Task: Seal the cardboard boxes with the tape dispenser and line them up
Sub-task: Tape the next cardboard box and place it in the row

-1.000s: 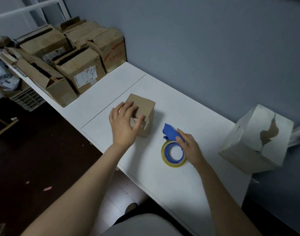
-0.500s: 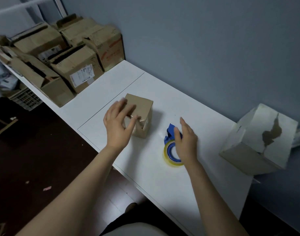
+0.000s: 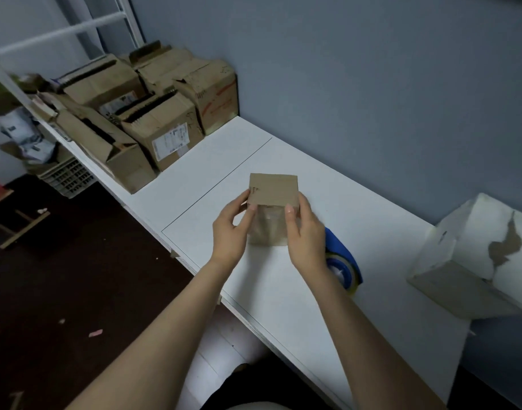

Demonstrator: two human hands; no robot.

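Head view: the left hand [image 3: 230, 232] and right hand [image 3: 305, 235] pinch the small box [image 3: 273, 192] by its opposite sides, thumbs on the near face. It sits mid-tabletop [image 3: 283, 294], toward the front edge. It looks light and stiff but crushable, so the corners are the best hold. The tape dispenser [image 3: 344, 261] lies beside the right wrist.

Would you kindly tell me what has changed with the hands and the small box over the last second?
The right hand left the dispenser and moved left to grip the box, which has turned square to the person. The left hand stayed on the box; the dispenser, stacked boxes and white box stayed put.
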